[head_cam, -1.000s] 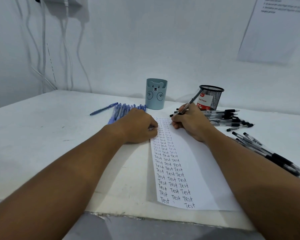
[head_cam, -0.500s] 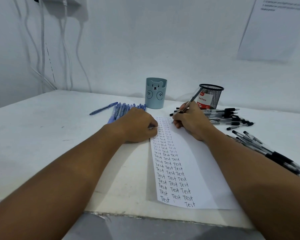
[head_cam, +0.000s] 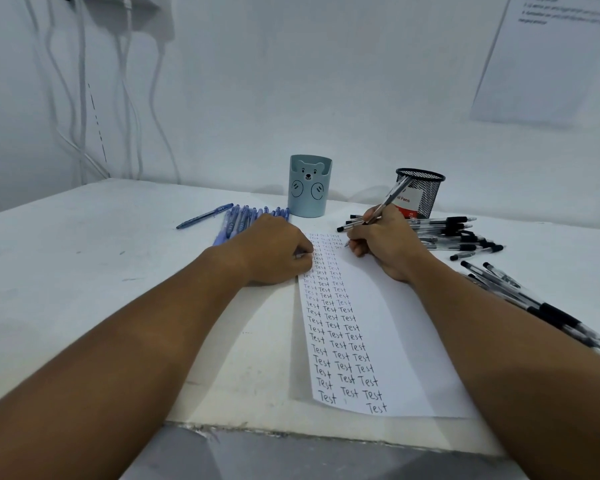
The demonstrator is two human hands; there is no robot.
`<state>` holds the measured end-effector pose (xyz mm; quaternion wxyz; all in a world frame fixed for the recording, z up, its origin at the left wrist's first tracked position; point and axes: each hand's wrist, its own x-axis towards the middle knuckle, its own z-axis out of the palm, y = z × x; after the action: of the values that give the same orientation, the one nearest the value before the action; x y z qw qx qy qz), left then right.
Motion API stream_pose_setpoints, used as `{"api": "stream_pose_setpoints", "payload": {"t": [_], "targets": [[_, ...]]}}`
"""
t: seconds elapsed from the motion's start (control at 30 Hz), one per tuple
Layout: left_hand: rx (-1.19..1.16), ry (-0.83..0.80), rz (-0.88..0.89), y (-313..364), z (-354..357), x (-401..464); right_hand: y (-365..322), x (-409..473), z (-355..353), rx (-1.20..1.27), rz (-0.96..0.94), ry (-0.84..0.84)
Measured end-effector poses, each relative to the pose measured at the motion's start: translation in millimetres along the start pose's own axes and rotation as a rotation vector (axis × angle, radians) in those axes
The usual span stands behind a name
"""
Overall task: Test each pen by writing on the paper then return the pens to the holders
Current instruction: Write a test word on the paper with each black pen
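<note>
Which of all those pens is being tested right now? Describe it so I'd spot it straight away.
Start at the white paper filled with rows of "Test". At its far end the right hand holds a pen, tip on the sheet. Unlike the black pens lying flat beside it, this one slants upward, its top crossing the black mesh holder.
</note>
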<state>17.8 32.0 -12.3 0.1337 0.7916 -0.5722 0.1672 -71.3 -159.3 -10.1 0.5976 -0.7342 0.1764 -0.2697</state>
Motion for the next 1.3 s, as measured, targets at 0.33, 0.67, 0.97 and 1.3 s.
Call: {"api": "stream_pose_setpoints", "payload": {"t": [0.33,0.67,0.97,1.3], "targets": [[-0.013,-0.002,0.000,0,0,0,2,1,3,-0.104,-0.013,0.007],[-0.009,0.007,0.009,-3,3,1,1,0,2,-0.076,-0.002,-0.013],[-0.023,0.021,0.020,-1,-1,-1,-8,-7,2,0.130,-0.045,0.074],[-0.011,0.028,0.019,-2,0,1,-29,-15,3,0.089,-0.240,0.198]]}}
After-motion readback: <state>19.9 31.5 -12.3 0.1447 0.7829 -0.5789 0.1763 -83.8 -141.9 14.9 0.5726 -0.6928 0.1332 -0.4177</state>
